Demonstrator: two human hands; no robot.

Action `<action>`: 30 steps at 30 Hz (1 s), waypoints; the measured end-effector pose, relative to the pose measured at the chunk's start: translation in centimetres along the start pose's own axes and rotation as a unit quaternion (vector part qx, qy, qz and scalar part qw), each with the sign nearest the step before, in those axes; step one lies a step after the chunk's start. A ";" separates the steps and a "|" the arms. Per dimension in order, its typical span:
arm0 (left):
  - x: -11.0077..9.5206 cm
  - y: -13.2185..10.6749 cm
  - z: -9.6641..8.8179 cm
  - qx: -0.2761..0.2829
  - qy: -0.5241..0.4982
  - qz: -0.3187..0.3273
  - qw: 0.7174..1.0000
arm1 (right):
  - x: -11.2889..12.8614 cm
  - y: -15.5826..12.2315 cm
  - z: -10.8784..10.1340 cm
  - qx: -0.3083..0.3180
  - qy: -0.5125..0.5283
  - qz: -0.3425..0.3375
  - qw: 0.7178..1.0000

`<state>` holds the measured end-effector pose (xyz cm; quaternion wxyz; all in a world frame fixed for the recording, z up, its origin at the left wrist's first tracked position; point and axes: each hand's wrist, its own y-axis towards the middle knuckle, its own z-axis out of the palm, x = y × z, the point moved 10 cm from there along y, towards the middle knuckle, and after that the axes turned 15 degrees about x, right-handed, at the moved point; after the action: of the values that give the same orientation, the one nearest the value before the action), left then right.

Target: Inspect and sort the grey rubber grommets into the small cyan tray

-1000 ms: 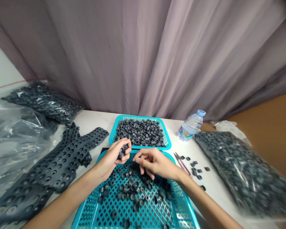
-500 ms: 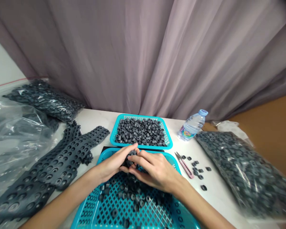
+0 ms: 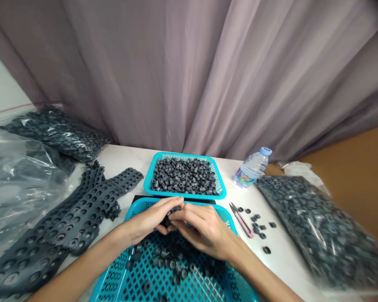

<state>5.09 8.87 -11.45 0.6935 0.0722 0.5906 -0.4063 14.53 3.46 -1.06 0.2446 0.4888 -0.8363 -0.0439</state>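
Grey curtain hangs behind white counter. On R, lg filled clear bag. Centre: near teal basket, smaller far teal basket behind it. L hand & R hand close together over near one: L grip curled round a clump, R fingers at it, can't tell if pinching any. Pink snips lie R. Black parts: clump in L hand, loose in both baskets, strays by snips.
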 end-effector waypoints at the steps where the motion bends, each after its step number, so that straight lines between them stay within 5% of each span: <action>1: 0.0 0.0 0.0 0.001 -0.003 0.001 1.000 | 0.0 0.0 -0.1 -0.005 0.004 0.004 1.000; 12: -0.1 0.2 2.1 0.095 -0.063 -0.026 0.993 | -1.0 0.0 -0.6 -0.019 -0.013 0.065 0.998; 19: -0.2 0.3 2.2 0.113 -0.092 -0.023 0.989 | -2.8 -0.6 -0.8 -0.058 0.106 0.098 0.988; 25: -1.3 0.4 2.3 0.120 -0.094 0.015 0.988 | -6.7 -1.8 0.1 -0.115 0.328 0.182 0.920; 30: -1.8 0.4 2.4 0.129 -0.084 0.045 0.987 | -7.7 -1.2 1.4 -0.098 0.504 0.149 0.845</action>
<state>7.22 8.59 -9.35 0.7433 0.1529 0.4688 -0.4521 17.92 9.08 -5.48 0.6827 0.2864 -0.6519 0.1639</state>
